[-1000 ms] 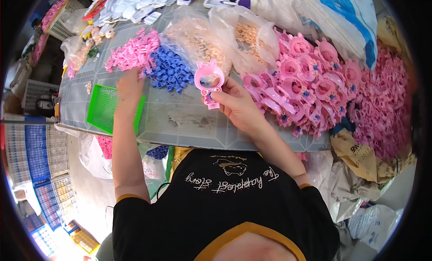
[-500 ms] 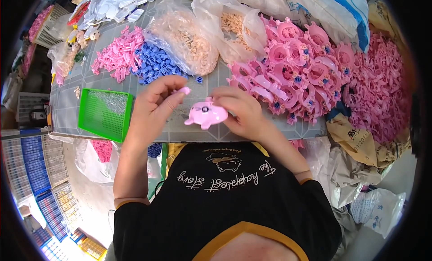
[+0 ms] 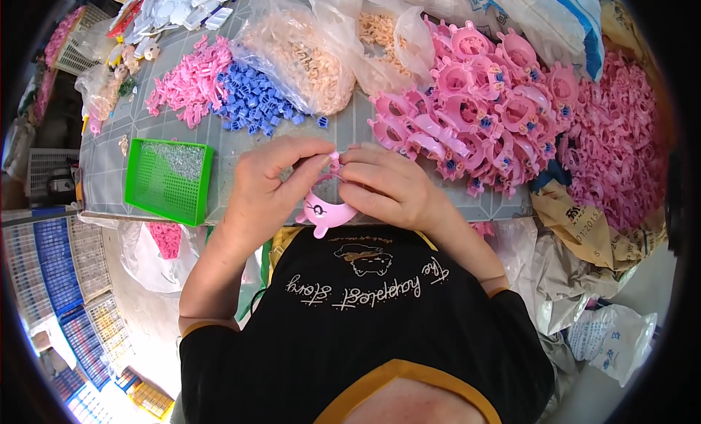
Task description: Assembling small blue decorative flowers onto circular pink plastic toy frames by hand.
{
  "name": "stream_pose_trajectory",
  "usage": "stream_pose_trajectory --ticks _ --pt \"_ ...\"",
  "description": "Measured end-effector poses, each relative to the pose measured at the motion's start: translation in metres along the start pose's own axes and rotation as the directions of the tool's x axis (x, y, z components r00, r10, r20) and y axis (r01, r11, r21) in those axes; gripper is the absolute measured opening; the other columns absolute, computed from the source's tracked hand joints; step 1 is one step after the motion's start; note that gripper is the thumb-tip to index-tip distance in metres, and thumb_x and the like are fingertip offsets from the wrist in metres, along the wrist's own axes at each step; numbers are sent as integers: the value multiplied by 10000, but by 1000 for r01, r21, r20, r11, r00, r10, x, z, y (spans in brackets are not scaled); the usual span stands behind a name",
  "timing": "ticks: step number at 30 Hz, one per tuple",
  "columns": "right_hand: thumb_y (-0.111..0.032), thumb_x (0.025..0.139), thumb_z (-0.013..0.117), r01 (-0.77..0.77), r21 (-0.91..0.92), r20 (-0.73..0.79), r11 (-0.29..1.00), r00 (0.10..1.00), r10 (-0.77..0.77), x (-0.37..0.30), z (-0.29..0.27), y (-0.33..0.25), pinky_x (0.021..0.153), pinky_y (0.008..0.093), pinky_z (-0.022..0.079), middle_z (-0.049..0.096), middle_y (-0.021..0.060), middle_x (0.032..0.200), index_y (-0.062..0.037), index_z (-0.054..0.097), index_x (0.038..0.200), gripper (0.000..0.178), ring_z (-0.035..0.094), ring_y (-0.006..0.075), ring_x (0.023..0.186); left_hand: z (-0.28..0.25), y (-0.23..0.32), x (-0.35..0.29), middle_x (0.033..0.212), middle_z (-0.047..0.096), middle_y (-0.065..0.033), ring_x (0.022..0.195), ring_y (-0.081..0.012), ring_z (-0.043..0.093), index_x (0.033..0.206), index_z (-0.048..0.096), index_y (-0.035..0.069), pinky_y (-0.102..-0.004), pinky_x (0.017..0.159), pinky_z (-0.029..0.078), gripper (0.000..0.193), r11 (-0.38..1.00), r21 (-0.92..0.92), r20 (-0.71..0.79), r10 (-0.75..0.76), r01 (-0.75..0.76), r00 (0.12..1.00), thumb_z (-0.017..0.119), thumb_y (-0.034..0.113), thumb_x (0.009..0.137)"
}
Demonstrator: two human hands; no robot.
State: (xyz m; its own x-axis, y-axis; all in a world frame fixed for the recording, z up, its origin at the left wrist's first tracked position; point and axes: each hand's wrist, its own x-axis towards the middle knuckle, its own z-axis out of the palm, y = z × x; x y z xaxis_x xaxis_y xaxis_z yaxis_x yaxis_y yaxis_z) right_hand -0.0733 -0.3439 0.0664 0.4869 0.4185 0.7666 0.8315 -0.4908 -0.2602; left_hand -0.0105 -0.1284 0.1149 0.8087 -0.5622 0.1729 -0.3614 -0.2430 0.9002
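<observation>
Between my hands, at the near edge of the table, is a pink plastic animal-face piece (image 3: 326, 214) with small ears and a dark printed face. My right hand (image 3: 391, 186) grips it, fingers closed round its far side. In a pinch of thumb and forefinger, my left hand (image 3: 274, 179) holds a small pink plastic part (image 3: 334, 158) against the far end of the face piece. The fingertips of both hands nearly meet there and partly hide where the two pieces join.
To the left stands a green tray (image 3: 207, 183) with tiny silvery pieces. Beyond lie heaps of pink parts (image 3: 196, 77) and blue parts (image 3: 252, 99), and plastic bags of peach parts (image 3: 321, 66). Pink ring-shaped assemblies (image 3: 475, 106) pile up on the right, beside a sack of pink pieces (image 3: 610, 146).
My left hand has brought the small pink part rightward to the face piece. The face piece has tilted and dropped slightly nearer to me, and my hands have come together.
</observation>
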Motion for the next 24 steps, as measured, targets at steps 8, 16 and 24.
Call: stream_pose_trajectory --ticks 8,16,24 --pt "-44 759 762 11 -116 12 993 1000 -10 5 3 -4 864 460 601 657 150 1095 -3 658 1017 281 696 349 1004 2 5 1 907 737 -128 819 -296 707 995 748 16 -369 715 555 157 939 276 -40 224 -204 974 744 13 837" --pt "-44 826 712 -42 -38 103 998 994 46 5 8 -6 825 406 588 661 169 1099 14 655 1072 259 688 334 990 -9 10 5 867 703 -139 782 -286 669 975 732 -26 -361 707 531 130 884 365 119 266 -291 957 747 -1 848" --pt "2 880 742 -689 347 175 636 714 678 1 16 -4 901 309 529 648 97 1125 -13 524 1341 511 646 182 1035 -57 -73 21 1091 746 -171 990 -266 714 1172 715 14 -358 889 535 263 893 434 -339 41 118 940 617 198 1012"
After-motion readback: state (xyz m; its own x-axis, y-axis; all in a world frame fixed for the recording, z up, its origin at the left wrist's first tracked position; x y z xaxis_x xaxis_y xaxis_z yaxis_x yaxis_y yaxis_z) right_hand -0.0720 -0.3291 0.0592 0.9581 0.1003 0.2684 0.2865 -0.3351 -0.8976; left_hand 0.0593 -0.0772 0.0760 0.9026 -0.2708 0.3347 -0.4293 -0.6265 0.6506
